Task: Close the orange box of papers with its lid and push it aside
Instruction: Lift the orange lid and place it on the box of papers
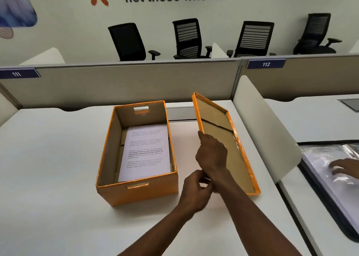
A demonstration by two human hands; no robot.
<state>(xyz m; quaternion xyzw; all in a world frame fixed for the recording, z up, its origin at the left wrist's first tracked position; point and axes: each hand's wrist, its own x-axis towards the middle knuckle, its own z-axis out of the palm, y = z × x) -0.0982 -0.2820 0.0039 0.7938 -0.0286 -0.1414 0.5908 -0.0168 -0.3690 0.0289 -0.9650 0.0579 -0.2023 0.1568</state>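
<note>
The orange box [108, 158] stands open on the white desk, left of centre, with a stack of printed papers [145, 151] lying flat inside. To its right the orange lid [219, 119] is tilted up, its brown inner side facing me and its right rim near the desk. My right hand [211, 152] grips the lid's raised left edge around the middle. My left hand [196, 189] pinches the same edge closer to me, near the box's front right corner. The lid is beside the box, not over it.
A white divider panel [266, 135] rises just right of the lid. Beyond it, another person's hand [345, 168] rests on plastic-wrapped paper stacks [330, 180]. A beige partition [136, 83] closes the desk's far side, with office chairs behind it. Bare desk [48, 168] lies left of the box.
</note>
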